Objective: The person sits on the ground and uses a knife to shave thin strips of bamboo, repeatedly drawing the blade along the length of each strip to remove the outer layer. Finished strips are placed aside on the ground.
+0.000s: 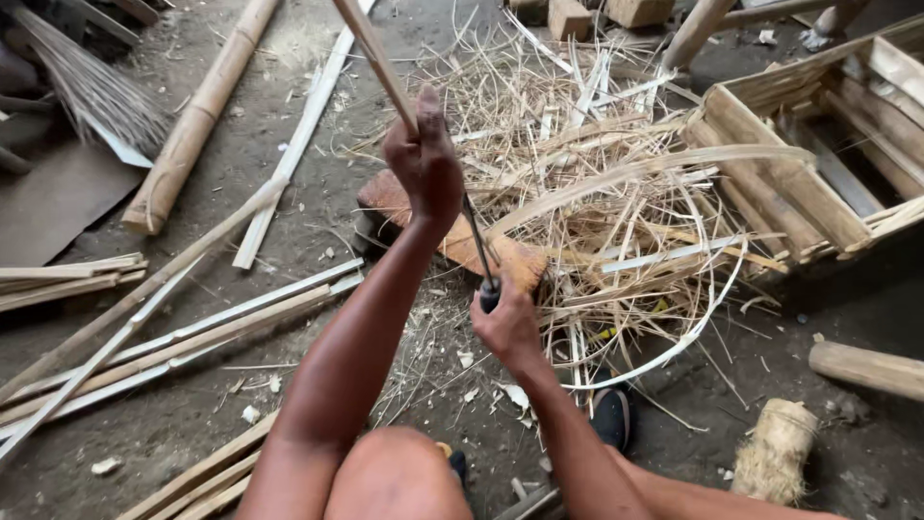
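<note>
**Both hands on bamboo strip and knife**

The left hand (423,159) grips a bamboo strip (371,48) slanting up over the wooden block (510,258). The right hand (505,327) is closed round the handle of a knife (478,246), its blade rising toward the strip, beside a shavings pile (616,193)

A dark dirt floor (847,289) is strewn with shavings (616,183). A thick bamboo pole (192,125) lies toward its upper left corner, split strips (183,337) along the left edge, a slatted wooden crate (818,164) at the upper right. Daylight is soft and even.
</note>
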